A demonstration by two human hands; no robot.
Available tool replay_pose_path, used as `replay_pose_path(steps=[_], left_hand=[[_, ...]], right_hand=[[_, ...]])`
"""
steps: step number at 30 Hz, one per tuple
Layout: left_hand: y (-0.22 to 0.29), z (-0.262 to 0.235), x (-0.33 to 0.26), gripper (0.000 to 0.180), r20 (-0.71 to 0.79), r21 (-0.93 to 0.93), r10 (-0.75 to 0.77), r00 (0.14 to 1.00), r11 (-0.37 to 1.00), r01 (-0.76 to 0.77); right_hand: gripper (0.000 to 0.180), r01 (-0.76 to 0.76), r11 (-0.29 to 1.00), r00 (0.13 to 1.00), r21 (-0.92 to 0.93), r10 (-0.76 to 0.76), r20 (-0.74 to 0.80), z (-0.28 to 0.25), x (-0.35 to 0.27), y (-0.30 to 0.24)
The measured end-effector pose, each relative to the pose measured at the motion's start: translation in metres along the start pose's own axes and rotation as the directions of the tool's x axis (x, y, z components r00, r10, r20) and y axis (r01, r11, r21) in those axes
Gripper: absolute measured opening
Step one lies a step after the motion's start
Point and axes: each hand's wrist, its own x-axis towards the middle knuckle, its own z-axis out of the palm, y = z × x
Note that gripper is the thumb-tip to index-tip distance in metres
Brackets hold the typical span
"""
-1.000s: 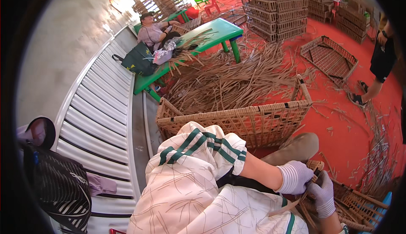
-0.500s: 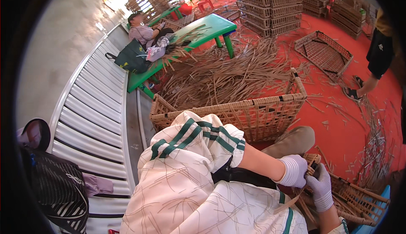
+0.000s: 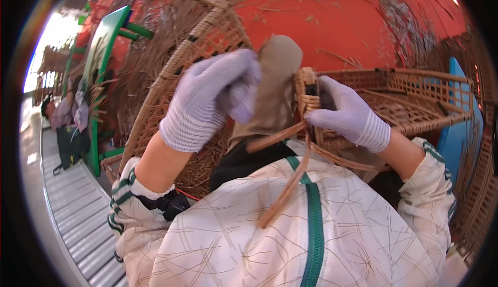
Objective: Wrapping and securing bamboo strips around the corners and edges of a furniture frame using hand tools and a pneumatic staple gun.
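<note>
My right hand [image 3: 347, 115], in a pale lilac knit glove, is closed round the wrapped corner of a wicker basket [image 3: 425, 127]; its thumb presses just below the binding. From that corner a flat rattan strip [image 3: 287, 187] hangs down over my jacket, and a shorter strip end [image 3: 277, 135] sticks out to the left. My left hand [image 3: 215, 100], gloved alike, is raised to the left of the corner, apart from it. Its fingers look bent but are smeared by motion, so anything in them is hidden.
Beyond my left arm stands a second wicker basket [image 3: 174, 72] beside my trouser leg [image 3: 280, 61]. Scattered rattan strips [image 3: 140, 61] cover the floor at the left, near a green table [image 3: 106, 38]. A metal slatted bench [image 3: 85, 214] lies far left; something blue [image 3: 459, 126] stands right.
My view has swung right and down, so the basket corner is now central. My left hand has come away from the corner toward the left; my right hand still grips it.
</note>
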Motion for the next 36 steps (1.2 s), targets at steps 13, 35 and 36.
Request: replay_pose_path(steps=[13, 35, 36], left_hand=[[-0.094, 0.033, 0.01, 0.017, 0.37, 0.52, 0.575, 0.73, 0.523, -0.675], [-0.075, 0.047, 0.025, 0.018, 0.262, -0.589, 0.101, 0.96, 0.805, 0.077], [-0.072, 0.047, 0.023, 0.017, 0.231, -0.559, 0.061, 0.971, 0.825, 0.081]], right_hand=[[0.053, -0.003, 1.0, 1.0, 0.008, 0.003, -0.024, 0.002, -0.007, -0.004], [0.02, 0.101, 0.17, 0.656, -0.98, -0.752, -0.063, 0.022, -0.055, 0.039], [0.024, 0.084, 0.152, 0.661, -0.985, -0.748, -0.059, 0.022, -0.055, 0.039]])
